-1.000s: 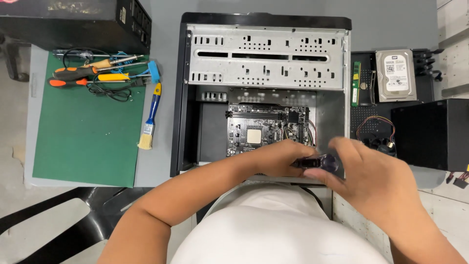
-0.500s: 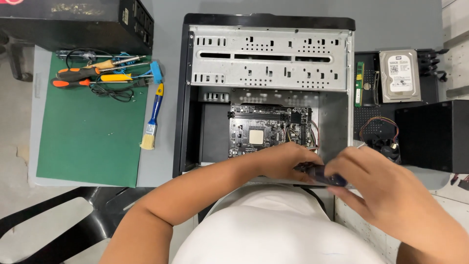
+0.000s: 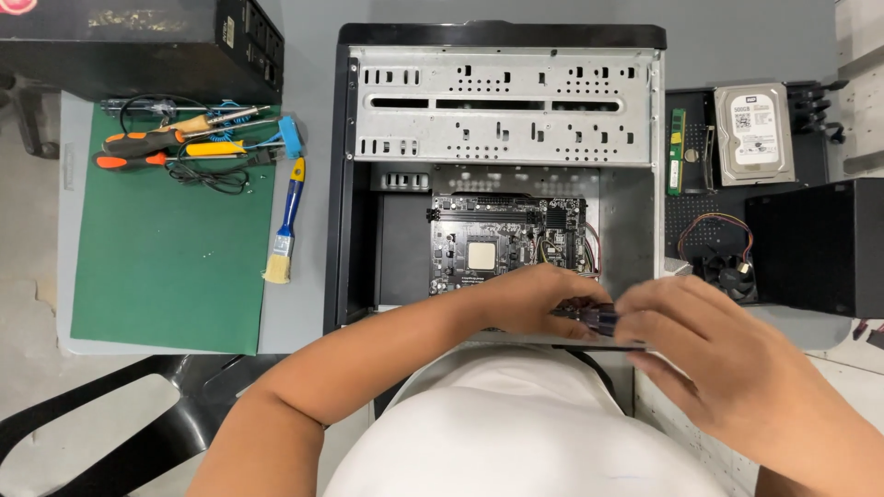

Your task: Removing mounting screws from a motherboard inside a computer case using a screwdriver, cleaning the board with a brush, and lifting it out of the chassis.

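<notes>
An open computer case lies flat on the grey table, with a motherboard inside it. My left hand and my right hand meet at the case's near edge. Between their fingertips is a small dark connector with thin wires. Both hands pinch it. The fingers hide most of the connector, and what it joins to cannot be seen.
A green mat lies at the left with screwdrivers, a coiled cable and a blue-handled brush. To the right of the case are a memory stick, a hard drive, a small fan and a black box. Another black unit stands far left.
The view has shifted slightly. Both hands stay at the case's near edge on the connector; my right hand has slid a little to the right and lower.
</notes>
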